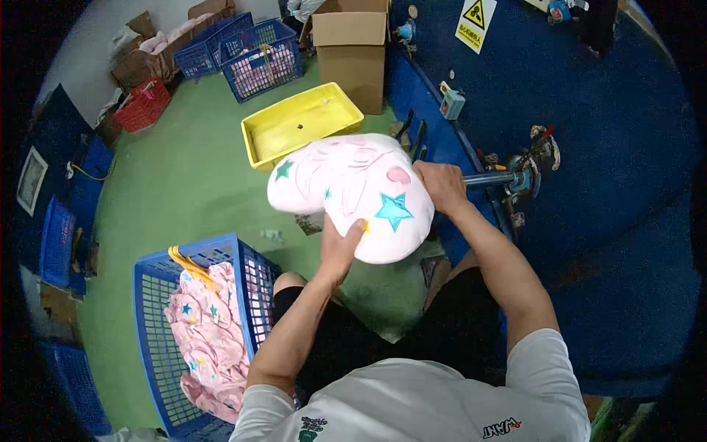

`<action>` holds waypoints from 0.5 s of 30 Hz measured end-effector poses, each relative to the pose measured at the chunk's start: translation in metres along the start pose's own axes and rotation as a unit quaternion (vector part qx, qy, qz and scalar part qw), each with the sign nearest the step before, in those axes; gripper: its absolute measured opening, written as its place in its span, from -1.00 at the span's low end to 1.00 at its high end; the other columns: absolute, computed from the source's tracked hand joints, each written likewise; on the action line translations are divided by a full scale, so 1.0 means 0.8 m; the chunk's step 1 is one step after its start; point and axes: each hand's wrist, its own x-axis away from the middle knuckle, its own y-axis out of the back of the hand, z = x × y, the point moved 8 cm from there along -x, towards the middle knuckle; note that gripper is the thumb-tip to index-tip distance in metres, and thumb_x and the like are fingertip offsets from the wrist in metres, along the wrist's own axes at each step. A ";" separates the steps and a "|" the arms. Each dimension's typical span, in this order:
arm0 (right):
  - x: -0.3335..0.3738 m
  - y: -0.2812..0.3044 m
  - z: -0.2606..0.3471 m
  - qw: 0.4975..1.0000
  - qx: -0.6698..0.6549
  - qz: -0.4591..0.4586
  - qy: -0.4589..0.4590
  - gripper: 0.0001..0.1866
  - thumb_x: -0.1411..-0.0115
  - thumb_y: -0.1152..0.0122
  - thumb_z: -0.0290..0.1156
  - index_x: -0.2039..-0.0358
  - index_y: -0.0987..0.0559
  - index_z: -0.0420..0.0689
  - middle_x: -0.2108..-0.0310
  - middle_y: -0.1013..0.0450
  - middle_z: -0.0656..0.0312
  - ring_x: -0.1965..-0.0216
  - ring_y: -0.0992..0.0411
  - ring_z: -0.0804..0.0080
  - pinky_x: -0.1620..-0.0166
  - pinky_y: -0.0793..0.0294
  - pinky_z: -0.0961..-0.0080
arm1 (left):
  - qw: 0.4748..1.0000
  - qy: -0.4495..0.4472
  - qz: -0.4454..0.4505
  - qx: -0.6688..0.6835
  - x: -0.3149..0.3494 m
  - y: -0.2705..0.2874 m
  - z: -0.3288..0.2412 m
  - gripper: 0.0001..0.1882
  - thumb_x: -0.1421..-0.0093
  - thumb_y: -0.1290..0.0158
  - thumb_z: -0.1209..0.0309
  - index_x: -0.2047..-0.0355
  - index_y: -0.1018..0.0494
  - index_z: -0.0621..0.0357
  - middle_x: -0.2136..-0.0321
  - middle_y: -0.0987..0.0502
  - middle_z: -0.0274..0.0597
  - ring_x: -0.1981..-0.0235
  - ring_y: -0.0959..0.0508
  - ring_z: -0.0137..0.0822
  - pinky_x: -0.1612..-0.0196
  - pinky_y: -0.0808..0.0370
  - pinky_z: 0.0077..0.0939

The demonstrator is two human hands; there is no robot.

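A puffed-up pale pink plush cushion [357, 188] with a turquoise star, green stars and a pink heart hangs in front of me, between both hands. My left hand [340, 250] grips its near lower edge, thumb on top and fingers hidden beneath. On its right edge, my right hand [442, 188] is closed round the fabric, where a metal tube [490, 179] sticks out of the blue machine [589, 258]. The tube's tip is hidden by that hand and the cushion.
Left of my legs stands a blue basket [151, 317] of pink star-patterned fabric pieces [210, 331]. Beyond the cushion lies a yellow tub [324, 110], with a cardboard box [350, 70] behind it. Farther off are blue crates [261, 62] and a red basket [143, 107]. A switch box [452, 103] sits on the machine.
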 end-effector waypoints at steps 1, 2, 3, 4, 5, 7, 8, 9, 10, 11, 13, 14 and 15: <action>0.001 -0.001 0.003 1.000 0.001 -0.014 0.005 -0.65 -0.34 0.02 -0.17 0.51 -0.51 -0.08 0.54 -0.56 0.09 0.55 -0.48 -0.06 0.40 -0.44 0.04 | 0.994 -0.065 -0.003 -0.093 -0.012 -0.006 -0.016 -0.42 -0.28 -0.02 0.52 -0.27 -0.18 0.46 0.00 -0.49 0.17 0.12 -0.57 -0.16 0.09 -0.60 -0.44; 0.001 -0.001 0.004 1.000 0.005 -0.029 0.004 -0.65 -0.34 0.02 -0.17 0.51 -0.51 -0.08 0.54 -0.56 0.09 0.55 -0.48 -0.06 0.40 -0.44 0.04 | 0.994 -0.066 -0.006 -0.092 -0.020 -0.006 -0.020 -0.42 -0.28 -0.02 0.52 -0.27 -0.18 0.46 0.00 -0.49 0.17 0.12 -0.57 -0.16 0.09 -0.60 -0.44; 0.001 -0.001 0.005 0.999 0.011 -0.038 0.003 -0.65 -0.34 0.01 -0.17 0.52 -0.51 -0.08 0.55 -0.56 0.09 0.56 -0.48 -0.06 0.42 -0.44 0.04 | 0.999 -0.023 0.000 -0.027 -0.030 -0.004 -0.015 -0.41 -0.27 -0.03 0.52 -0.28 -0.17 0.46 -0.02 -0.48 0.18 0.10 -0.57 -0.16 0.09 -0.60 -0.45; 0.000 -0.001 0.007 0.999 0.017 -0.046 0.001 -0.65 -0.34 0.01 -0.17 0.52 -0.51 -0.08 0.55 -0.56 0.09 0.57 -0.48 -0.05 0.43 -0.44 0.05 | 0.999 0.022 0.008 0.037 -0.039 -0.002 -0.011 -0.39 -0.26 -0.04 0.52 -0.29 -0.16 0.46 -0.04 -0.47 0.19 0.09 -0.56 -0.16 0.09 -0.59 -0.46; 0.001 -0.001 0.007 0.999 0.020 -0.048 -0.004 -0.65 -0.34 0.01 -0.18 0.53 -0.51 -0.08 0.55 -0.56 0.09 0.57 -0.48 -0.05 0.44 -0.44 0.06 | 0.992 0.072 0.015 0.099 -0.045 -0.001 -0.006 -0.38 -0.26 -0.05 0.52 -0.29 -0.15 0.45 -0.06 -0.46 0.19 0.08 -0.56 -0.17 0.09 -0.59 -0.47; 0.002 0.000 0.007 0.998 0.024 -0.051 -0.008 -0.65 -0.34 0.01 -0.18 0.53 -0.51 -0.08 0.56 -0.56 0.09 0.58 -0.48 -0.05 0.45 -0.44 0.07 | 0.979 0.122 0.022 0.161 -0.056 0.002 -0.008 -0.36 -0.25 -0.06 0.52 -0.30 -0.14 0.45 -0.07 -0.45 0.20 0.07 -0.56 -0.17 0.09 -0.59 -0.48; 0.003 0.000 0.008 0.998 0.027 -0.053 -0.007 -0.65 -0.34 0.00 -0.18 0.53 -0.51 -0.09 0.56 -0.56 0.09 0.59 -0.47 -0.05 0.46 -0.43 0.08 | 0.976 0.118 0.041 0.177 -0.064 0.000 -0.015 -0.36 -0.26 -0.06 0.52 -0.30 -0.13 0.44 -0.07 -0.45 0.21 0.09 -0.56 -0.16 0.09 -0.60 -0.47; 0.003 0.000 0.008 0.998 0.030 -0.054 -0.004 -0.65 -0.33 0.00 -0.18 0.53 -0.51 -0.09 0.57 -0.56 0.09 0.60 -0.47 -0.04 0.47 -0.43 0.08 | 0.972 0.116 0.060 0.194 -0.072 -0.003 -0.021 -0.36 -0.26 -0.05 0.52 -0.31 -0.13 0.44 -0.06 -0.46 0.22 0.10 -0.57 -0.16 0.09 -0.60 -0.46; 0.004 -0.001 0.009 0.998 0.033 -0.056 -0.001 -0.65 -0.33 -0.01 -0.19 0.53 -0.51 -0.09 0.57 -0.56 0.08 0.60 -0.47 -0.04 0.48 -0.43 0.09 | 0.968 0.112 0.078 0.211 -0.078 -0.006 -0.026 -0.36 -0.26 -0.05 0.52 -0.31 -0.12 0.44 -0.06 -0.46 0.24 0.12 -0.58 -0.15 0.09 -0.60 -0.46; 0.004 0.000 0.009 0.997 0.032 -0.065 0.002 -0.65 -0.33 -0.01 -0.19 0.54 -0.50 -0.10 0.57 -0.56 0.08 0.61 -0.47 -0.04 0.49 -0.43 0.09 | 0.964 0.114 0.091 0.222 -0.083 -0.008 -0.029 -0.36 -0.27 -0.04 0.52 -0.31 -0.11 0.44 -0.05 -0.46 0.25 0.14 -0.59 -0.15 0.09 -0.61 -0.45; 0.005 -0.004 0.008 0.998 0.037 -0.059 0.002 -0.65 -0.33 -0.01 -0.19 0.54 -0.50 -0.10 0.57 -0.55 0.08 0.61 -0.47 -0.04 0.48 -0.43 0.09 | 0.972 0.100 0.083 0.198 -0.092 -0.004 -0.033 -0.37 -0.26 -0.04 0.53 -0.30 -0.13 0.44 -0.04 -0.47 0.24 0.15 -0.59 -0.16 0.11 -0.61 -0.46; 0.005 -0.005 0.008 0.998 0.038 -0.056 0.003 -0.65 -0.33 -0.01 -0.19 0.54 -0.50 -0.10 0.57 -0.55 0.07 0.60 -0.47 -0.04 0.48 -0.44 0.09 | 0.979 0.095 0.067 0.169 -0.096 0.001 -0.032 -0.38 -0.26 -0.03 0.53 -0.30 -0.15 0.44 -0.03 -0.48 0.23 0.16 -0.59 -0.17 0.13 -0.61 -0.48; 0.005 -0.006 0.007 0.998 0.040 -0.054 0.003 -0.65 -0.33 -0.02 -0.19 0.54 -0.50 -0.10 0.57 -0.55 0.07 0.60 -0.47 -0.05 0.48 -0.44 0.09 | 0.985 0.090 0.052 0.140 -0.098 0.006 -0.031 -0.39 -0.25 -0.03 0.54 -0.29 -0.16 0.43 -0.02 -0.49 0.22 0.17 -0.59 -0.18 0.15 -0.61 -0.49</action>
